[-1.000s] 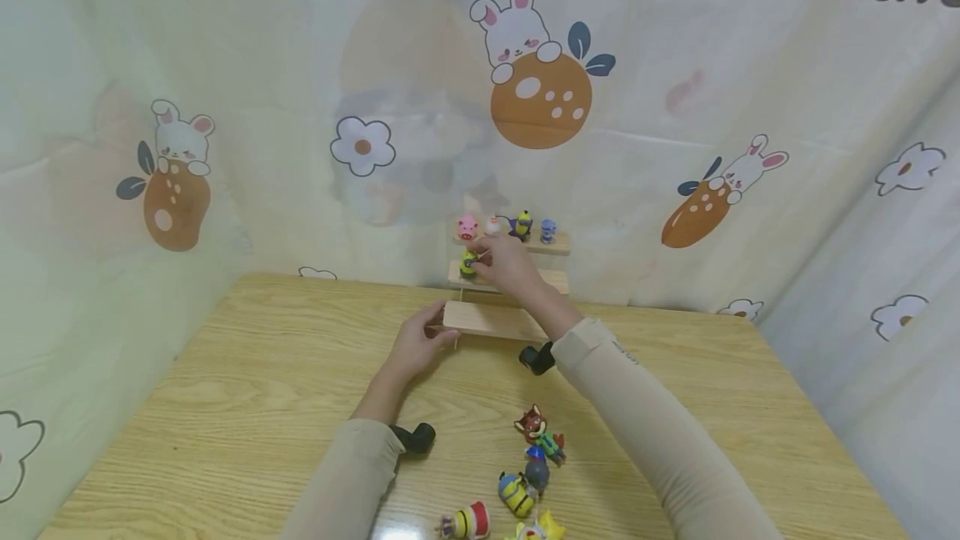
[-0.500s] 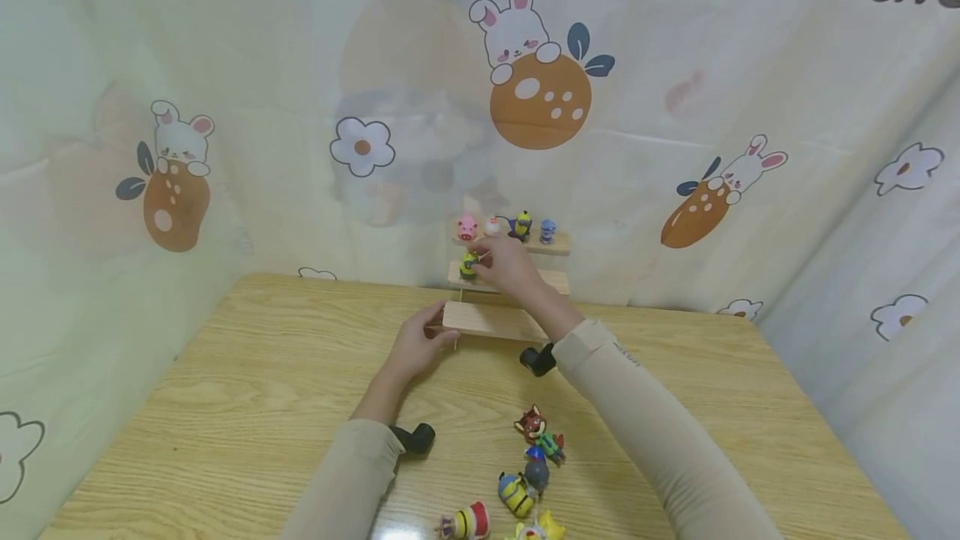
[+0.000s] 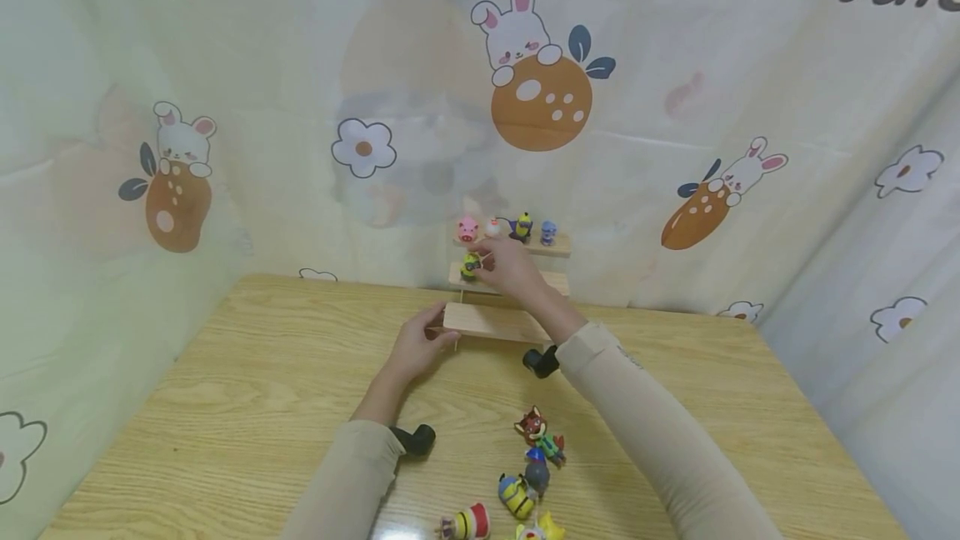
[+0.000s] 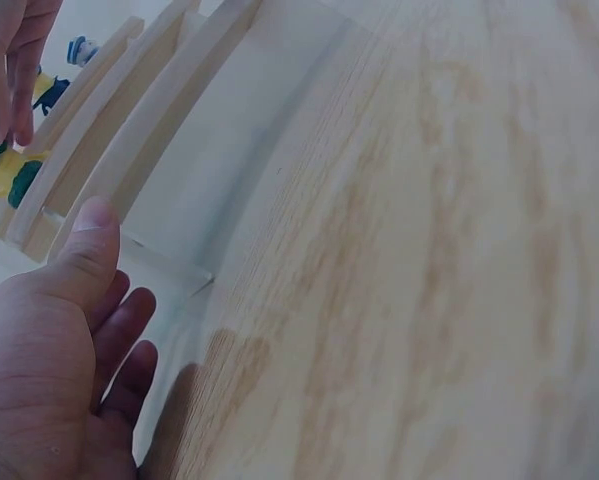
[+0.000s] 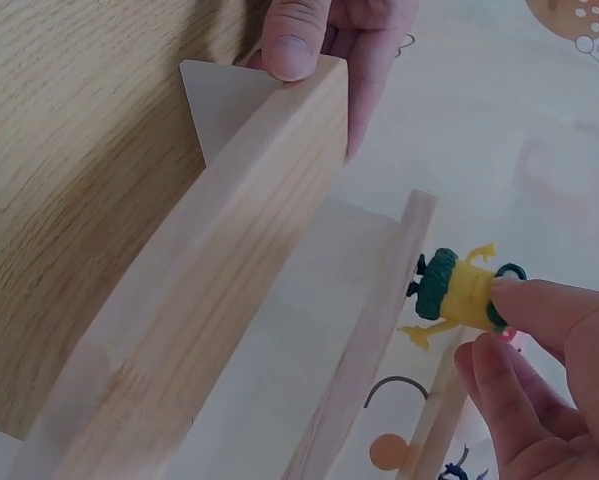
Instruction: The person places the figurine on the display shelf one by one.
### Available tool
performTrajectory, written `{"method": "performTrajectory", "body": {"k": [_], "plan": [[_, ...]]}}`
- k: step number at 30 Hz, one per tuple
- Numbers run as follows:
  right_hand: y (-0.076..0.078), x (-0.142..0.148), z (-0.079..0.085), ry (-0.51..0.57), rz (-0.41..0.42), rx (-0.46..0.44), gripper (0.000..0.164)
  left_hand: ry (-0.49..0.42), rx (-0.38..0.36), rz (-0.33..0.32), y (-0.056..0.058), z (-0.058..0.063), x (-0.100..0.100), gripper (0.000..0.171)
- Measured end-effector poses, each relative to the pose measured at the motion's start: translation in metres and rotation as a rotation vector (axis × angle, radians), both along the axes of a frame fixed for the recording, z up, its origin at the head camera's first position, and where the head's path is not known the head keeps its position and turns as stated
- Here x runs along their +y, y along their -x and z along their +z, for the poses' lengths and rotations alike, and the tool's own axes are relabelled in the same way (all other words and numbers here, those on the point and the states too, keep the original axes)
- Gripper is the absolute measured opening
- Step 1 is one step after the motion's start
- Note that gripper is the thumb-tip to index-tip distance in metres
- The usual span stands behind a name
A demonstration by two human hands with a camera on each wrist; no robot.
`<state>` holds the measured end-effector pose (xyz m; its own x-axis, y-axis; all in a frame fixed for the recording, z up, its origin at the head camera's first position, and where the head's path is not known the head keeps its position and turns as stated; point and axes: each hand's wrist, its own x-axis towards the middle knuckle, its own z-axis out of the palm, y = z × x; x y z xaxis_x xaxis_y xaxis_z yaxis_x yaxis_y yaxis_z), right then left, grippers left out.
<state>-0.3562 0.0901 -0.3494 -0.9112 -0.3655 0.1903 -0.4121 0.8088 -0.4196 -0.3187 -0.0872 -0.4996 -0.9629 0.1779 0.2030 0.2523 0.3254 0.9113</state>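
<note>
My right hand (image 3: 512, 267) pinches a yellow minion figurine (image 5: 467, 290) with a green skirt by its head, between thumb and fingers. The figurine's feet are right at the left end of the middle step (image 3: 553, 282) of a three-tier wooden display shelf (image 3: 495, 321). With the thumb on the lowest step's edge and fingers behind it, my left hand (image 3: 416, 346) grips that step's left end. On the top step stand a pink pig figurine (image 3: 468, 229), a small white figurine (image 3: 492, 227), a caped minion (image 3: 522, 227) and a blue figurine (image 3: 548, 232).
Nearer on the wooden table (image 3: 262, 373) lie a fox figurine (image 3: 542, 433), a blue-capped minion (image 3: 516, 495), a red-and-yellow figurine (image 3: 467, 522) and a yellow figurine (image 3: 542, 528). Behind the shelf hangs a printed curtain (image 3: 420, 215).
</note>
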Motion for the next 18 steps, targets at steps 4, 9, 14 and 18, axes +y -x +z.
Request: {"method": "performTrajectory", "body": {"k": [4, 9, 14, 18], "plan": [[-0.001, 0.007, -0.001, 0.024, 0.008, 0.009, 0.041, -0.006, 0.007, 0.002, 0.000, -0.001, 0.001, 0.064], [-0.016, 0.021, -0.002, 0.122, 0.016, -0.024, 0.042, -0.005, 0.002, 0.002, -0.002, 0.000, 0.002, 0.065], [-0.041, 0.037, -0.009, 0.195, 0.038, -0.033, 0.037, 0.010, -0.014, 0.012, -0.004, 0.003, 0.002, 0.066], [-0.066, 0.047, -0.016, 0.159, 0.072, -0.051, 0.032, 0.022, -0.016, 0.023, -0.004, 0.003, 0.001, 0.066]]}}
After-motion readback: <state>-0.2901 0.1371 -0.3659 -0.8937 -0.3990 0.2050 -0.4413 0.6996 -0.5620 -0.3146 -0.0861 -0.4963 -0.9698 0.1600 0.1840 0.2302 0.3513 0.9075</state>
